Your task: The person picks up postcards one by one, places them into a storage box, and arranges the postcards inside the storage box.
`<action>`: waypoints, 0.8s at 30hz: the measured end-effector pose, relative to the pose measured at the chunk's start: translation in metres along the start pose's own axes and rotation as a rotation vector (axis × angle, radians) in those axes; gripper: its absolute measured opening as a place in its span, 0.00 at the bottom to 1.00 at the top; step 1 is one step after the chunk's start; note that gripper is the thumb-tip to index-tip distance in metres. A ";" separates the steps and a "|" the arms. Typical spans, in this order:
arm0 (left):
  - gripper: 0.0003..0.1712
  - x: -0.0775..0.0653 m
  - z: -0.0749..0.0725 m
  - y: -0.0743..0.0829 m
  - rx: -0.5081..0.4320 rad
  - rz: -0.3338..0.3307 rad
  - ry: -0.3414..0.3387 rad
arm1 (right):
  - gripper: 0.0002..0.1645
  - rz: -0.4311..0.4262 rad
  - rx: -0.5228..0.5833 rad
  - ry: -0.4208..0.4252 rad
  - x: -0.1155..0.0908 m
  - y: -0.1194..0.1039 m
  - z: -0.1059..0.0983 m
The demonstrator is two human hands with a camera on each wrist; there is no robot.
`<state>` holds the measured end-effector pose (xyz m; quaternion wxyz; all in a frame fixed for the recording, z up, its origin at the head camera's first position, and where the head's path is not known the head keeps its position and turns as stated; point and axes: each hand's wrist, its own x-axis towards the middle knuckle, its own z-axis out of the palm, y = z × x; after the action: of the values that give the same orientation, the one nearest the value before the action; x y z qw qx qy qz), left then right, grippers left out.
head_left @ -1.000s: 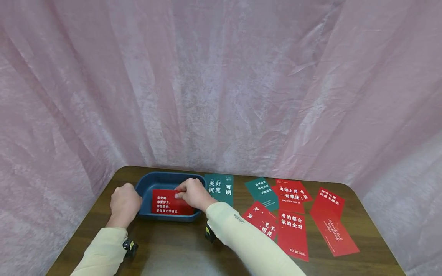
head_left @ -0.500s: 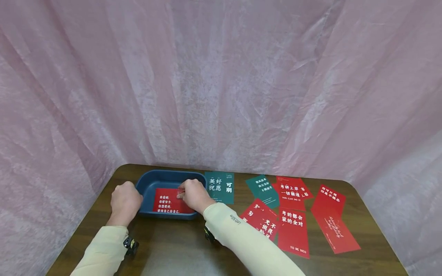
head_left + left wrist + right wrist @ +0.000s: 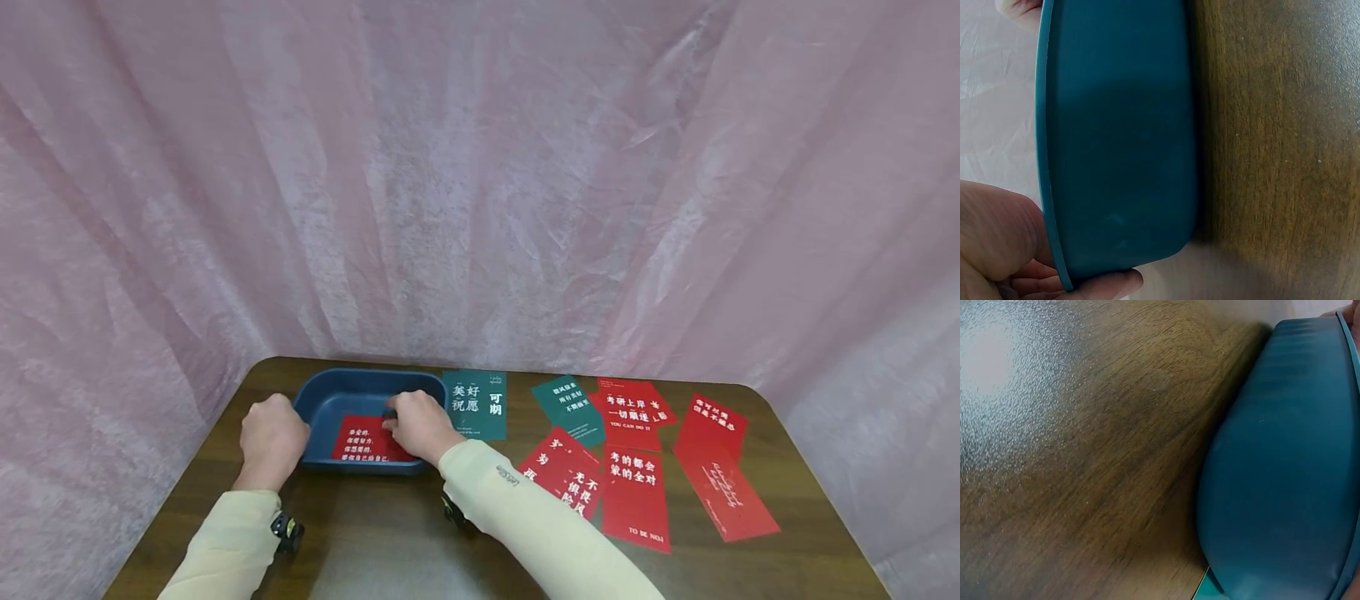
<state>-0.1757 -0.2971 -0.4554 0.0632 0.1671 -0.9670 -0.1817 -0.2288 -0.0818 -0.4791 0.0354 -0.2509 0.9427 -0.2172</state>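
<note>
A dark blue rectangular plastic tray point(image 3: 322, 406) stands at the back left of the table. My left hand point(image 3: 273, 440) grips its left end, with fingers point(image 3: 1113, 285) and thumb on either side of the rim in the left wrist view. Inside the tray is a red card point(image 3: 365, 439) with white Chinese writing. Reaching over the tray's right side, my right hand point(image 3: 423, 425) pinches the card's right part between thumb and fingers; the hand hides that end of it. In the right wrist view the tray's outer wall point(image 3: 1279, 462) hides most of the right hand.
A green card point(image 3: 477, 408) lies against the tray's right side. Farther right are another green card point(image 3: 567, 406) and several red cards point(image 3: 636, 500), some overlapping. A pink curtain point(image 3: 480, 183) hangs behind the wooden table point(image 3: 375, 533).
The red card has sunk lower into the tray and slid slightly right, along with my right hand. My left hand stays at the tray's left end.
</note>
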 end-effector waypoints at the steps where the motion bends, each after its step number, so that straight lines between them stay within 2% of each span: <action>1: 0.15 0.000 0.000 0.000 0.002 -0.001 0.001 | 0.26 -0.001 0.005 0.005 0.000 0.000 0.000; 9: 0.17 0.002 -0.002 -0.007 0.009 -0.010 -0.012 | 0.25 -0.094 0.139 0.038 -0.009 0.006 -0.011; 13: 0.16 0.002 -0.002 -0.009 -0.004 -0.015 -0.023 | 0.23 -0.131 0.211 0.027 -0.023 0.020 -0.031; 16: 0.15 0.003 -0.004 -0.010 -0.012 -0.015 -0.019 | 0.21 -0.148 0.215 0.038 -0.032 0.039 -0.053; 19: 0.16 0.005 -0.006 -0.013 -0.007 -0.017 -0.017 | 0.20 -0.130 0.194 0.080 -0.041 0.061 -0.079; 24: 0.17 0.008 -0.010 -0.018 0.008 -0.028 -0.025 | 0.20 -0.008 0.191 0.142 -0.061 0.099 -0.113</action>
<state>-0.1761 -0.3192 -0.4521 0.0479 0.1788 -0.9660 -0.1807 -0.2411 0.0690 -0.4217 -0.0088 -0.2340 0.9169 -0.3232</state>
